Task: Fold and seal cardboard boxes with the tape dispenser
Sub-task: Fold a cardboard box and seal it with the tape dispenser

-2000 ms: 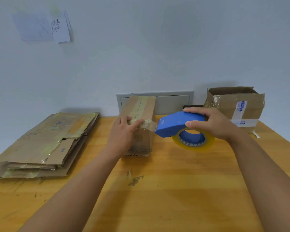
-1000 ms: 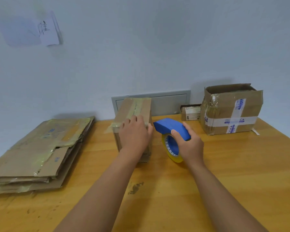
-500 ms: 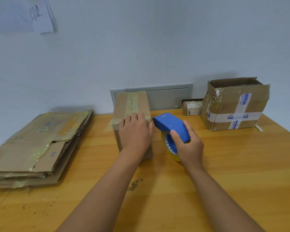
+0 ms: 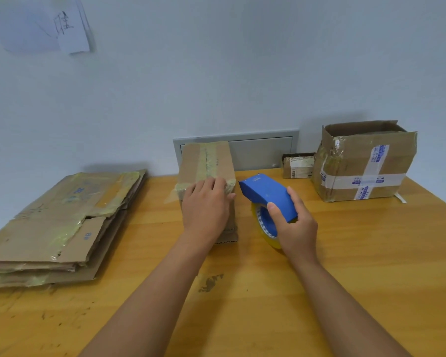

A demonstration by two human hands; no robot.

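A small brown cardboard box (image 4: 206, 161) stands on the wooden table (image 4: 358, 253) at the centre, with yellowish tape along its top seam and over its near edge. My left hand (image 4: 206, 207) lies flat against the box's near face, fingers straight over the tape end at the top edge. Just right of the box, my right hand (image 4: 294, 225) grips a blue tape dispenser (image 4: 265, 194) with a roll of clear yellowish tape; the roll rests on the table. The dispenser's nose points at the box's upper right corner.
A stack of flattened cardboard boxes (image 4: 62, 220) lies at the left. A larger open box (image 4: 363, 161) with white and blue tape stands at the back right, a small parcel (image 4: 298, 166) beside it. A grey wall panel (image 4: 258, 150) is behind the box.
The dispenser came off the box's near top edge and went down to the table at the right. My left hand shifted from the box's left side onto its near face.
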